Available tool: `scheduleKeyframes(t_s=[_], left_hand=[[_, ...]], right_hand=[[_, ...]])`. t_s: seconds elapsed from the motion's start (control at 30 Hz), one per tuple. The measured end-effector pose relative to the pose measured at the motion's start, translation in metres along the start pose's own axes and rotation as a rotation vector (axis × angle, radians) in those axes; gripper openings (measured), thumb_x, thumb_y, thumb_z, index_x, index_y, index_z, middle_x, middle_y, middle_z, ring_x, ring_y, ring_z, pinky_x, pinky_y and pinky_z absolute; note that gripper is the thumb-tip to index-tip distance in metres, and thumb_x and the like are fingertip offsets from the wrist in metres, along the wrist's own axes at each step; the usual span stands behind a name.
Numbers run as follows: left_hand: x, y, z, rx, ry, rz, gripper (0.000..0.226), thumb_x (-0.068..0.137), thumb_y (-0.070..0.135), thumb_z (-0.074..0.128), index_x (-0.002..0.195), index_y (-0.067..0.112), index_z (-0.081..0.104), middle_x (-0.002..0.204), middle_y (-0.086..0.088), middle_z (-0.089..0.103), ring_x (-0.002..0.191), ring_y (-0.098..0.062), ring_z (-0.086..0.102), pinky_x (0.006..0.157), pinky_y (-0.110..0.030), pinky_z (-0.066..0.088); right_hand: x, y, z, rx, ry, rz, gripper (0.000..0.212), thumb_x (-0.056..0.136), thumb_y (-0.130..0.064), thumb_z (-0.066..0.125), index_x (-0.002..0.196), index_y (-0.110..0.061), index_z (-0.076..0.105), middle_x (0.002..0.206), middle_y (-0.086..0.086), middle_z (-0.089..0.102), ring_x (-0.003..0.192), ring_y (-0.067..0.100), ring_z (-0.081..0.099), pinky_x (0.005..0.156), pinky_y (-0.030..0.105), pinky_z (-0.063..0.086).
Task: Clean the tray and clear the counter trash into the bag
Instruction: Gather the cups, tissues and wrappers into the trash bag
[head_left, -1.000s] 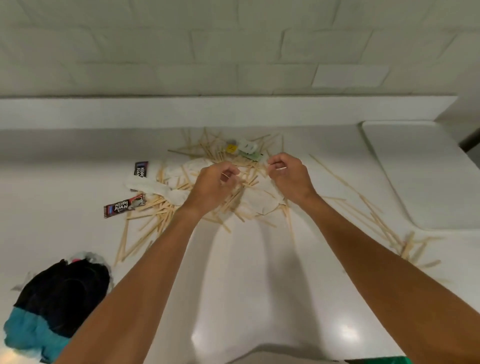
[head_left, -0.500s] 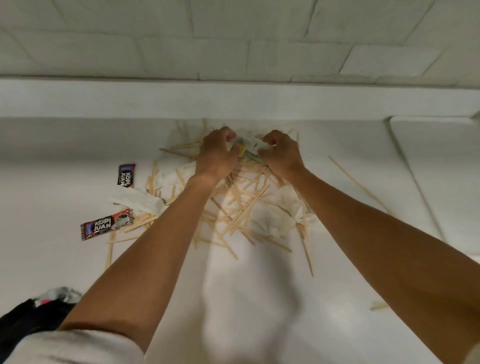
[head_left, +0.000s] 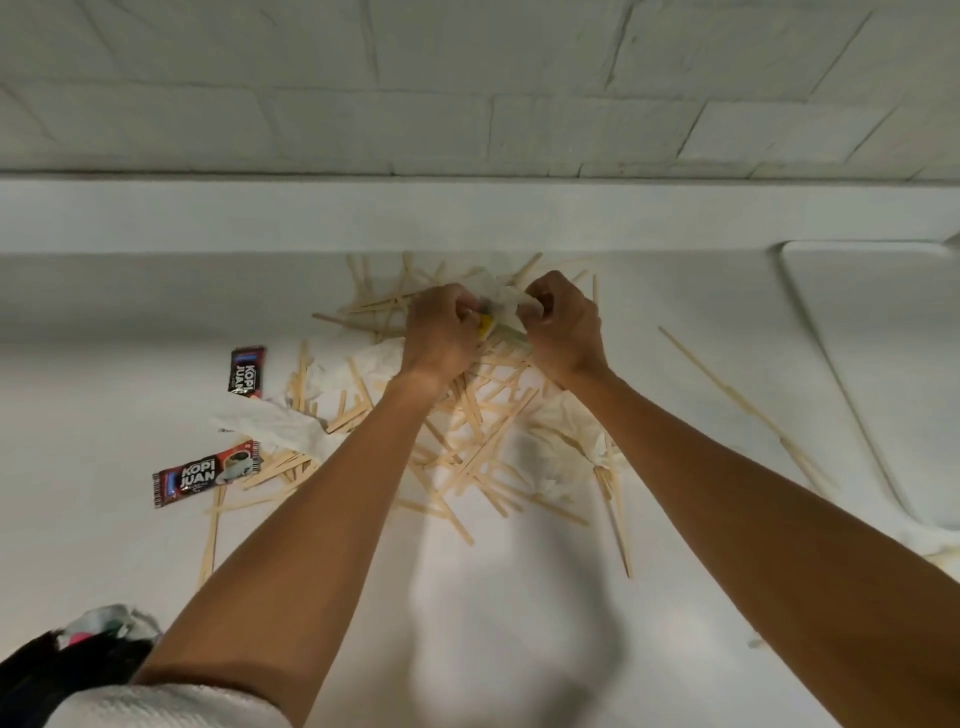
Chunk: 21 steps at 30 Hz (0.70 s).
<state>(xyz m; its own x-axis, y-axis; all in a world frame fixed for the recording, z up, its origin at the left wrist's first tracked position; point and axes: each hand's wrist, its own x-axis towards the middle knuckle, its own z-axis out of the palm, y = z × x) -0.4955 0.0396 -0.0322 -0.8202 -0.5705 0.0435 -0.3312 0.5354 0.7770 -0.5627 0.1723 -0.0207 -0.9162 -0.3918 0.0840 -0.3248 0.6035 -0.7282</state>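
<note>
Left hand (head_left: 441, 332) and right hand (head_left: 563, 327) both clenched on crumpled wrappers (head_left: 498, 306) between them, mostly hidden by fingers. Wooden sticks (head_left: 483, 431) scattered beneath wrists on worktop (head_left: 104, 545). Bag (head_left: 78, 660) cut off near left elbow.

Dim, flat, slightly greenish indoor light from above and behind, throwing a broad soft shadow on the white counter (head_left: 519, 623) between the forearms and a dark band under the back ledge (head_left: 467, 218). Soft overall from motion blur, sharpest on the printed sachet (head_left: 205, 474). Strongly bent at the edges by the wide lens, wall tiles (head_left: 571, 124) splayed.
</note>
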Motion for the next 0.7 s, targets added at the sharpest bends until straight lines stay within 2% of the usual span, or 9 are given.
scheduleKeyframes(t_s=[0.1,0.17,0.23,0.3,0.37,0.5,0.6,0.7], left_hand=[[-0.007,-0.001,-0.003,-0.013,-0.065,-0.019,0.011,0.089,0.011,0.062,0.095,0.016,0.070,0.094,0.004,0.070,0.085,-0.008,0.064,0.070,-0.011,0.046],[-0.010,-0.001,-0.003,0.036,-0.087,-0.009,0.011,0.091,0.016,0.063,0.102,0.015,0.067,0.100,0.002,0.067,0.088,-0.011,0.063,0.065,-0.011,0.042],[-0.010,0.000,-0.003,0.085,-0.119,-0.001,0.027,0.091,0.025,0.065,0.115,0.014,0.060,0.111,-0.005,0.060,0.094,-0.016,0.060,0.071,-0.019,0.046],[-0.006,0.000,-0.001,0.176,-0.185,0.005,0.040,0.090,0.028,0.063,0.127,0.017,0.053,0.124,-0.010,0.052,0.110,-0.024,0.054,0.090,-0.035,0.049],[-0.003,0.001,0.001,0.327,-0.261,0.037,0.042,0.089,0.029,0.062,0.129,0.023,0.053,0.128,-0.011,0.049,0.118,-0.031,0.050,0.097,-0.045,0.047],[-0.004,0.007,0.006,0.435,-0.293,0.067,0.019,0.087,0.025,0.064,0.105,0.027,0.067,0.120,-0.010,0.047,0.113,-0.034,0.049,0.095,-0.047,0.048],[-0.009,0.008,0.006,0.418,-0.263,0.079,0.014,0.086,0.026,0.063,0.098,0.020,0.065,0.116,-0.012,0.046,0.108,-0.035,0.048,0.094,-0.046,0.047],[-0.020,0.011,0.003,0.306,-0.228,0.162,0.014,0.089,0.026,0.061,0.096,0.014,0.062,0.108,-0.009,0.056,0.103,-0.029,0.053,0.086,-0.041,0.048]], right_hand=[[-0.009,-0.002,-0.013,0.100,-0.033,0.008,0.005,0.090,-0.013,0.056,0.093,-0.015,0.059,0.081,-0.008,0.062,0.071,0.000,0.057,0.058,0.007,0.042],[-0.019,-0.002,-0.021,0.121,-0.090,0.037,0.008,0.090,-0.013,0.058,0.097,-0.015,0.061,0.083,-0.009,0.063,0.071,-0.002,0.059,0.053,0.001,0.040],[-0.029,-0.001,-0.028,0.100,-0.113,0.040,0.012,0.090,-0.014,0.061,0.102,-0.016,0.062,0.088,-0.007,0.064,0.072,0.002,0.060,0.052,-0.001,0.037],[-0.039,0.002,-0.035,0.107,-0.114,0.054,0.014,0.089,-0.014,0.063,0.104,-0.015,0.063,0.089,-0.007,0.063,0.070,0.000,0.058,0.050,-0.001,0.037],[-0.049,0.007,-0.044,0.131,-0.109,0.073,0.014,0.089,-0.013,0.063,0.103,-0.015,0.064,0.088,-0.006,0.063,0.069,0.000,0.058,0.050,0.001,0.038],[-0.063,0.020,-0.062,0.177,-0.074,0.119,0.013,0.088,-0.014,0.064,0.100,-0.018,0.064,0.090,-0.003,0.067,0.077,0.010,0.064,0.061,0.013,0.048],[-0.067,0.025,-0.072,0.180,-0.057,0.148,0.012,0.089,-0.014,0.065,0.099,-0.021,0.064,0.086,-0.007,0.064,0.071,0.003,0.062,0.053,0.009,0.044],[-0.072,0.025,-0.076,0.215,-0.046,0.173,0.011,0.088,-0.014,0.065,0.097,-0.020,0.064,0.082,-0.011,0.062,0.072,0.001,0.060,0.052,0.009,0.044]])
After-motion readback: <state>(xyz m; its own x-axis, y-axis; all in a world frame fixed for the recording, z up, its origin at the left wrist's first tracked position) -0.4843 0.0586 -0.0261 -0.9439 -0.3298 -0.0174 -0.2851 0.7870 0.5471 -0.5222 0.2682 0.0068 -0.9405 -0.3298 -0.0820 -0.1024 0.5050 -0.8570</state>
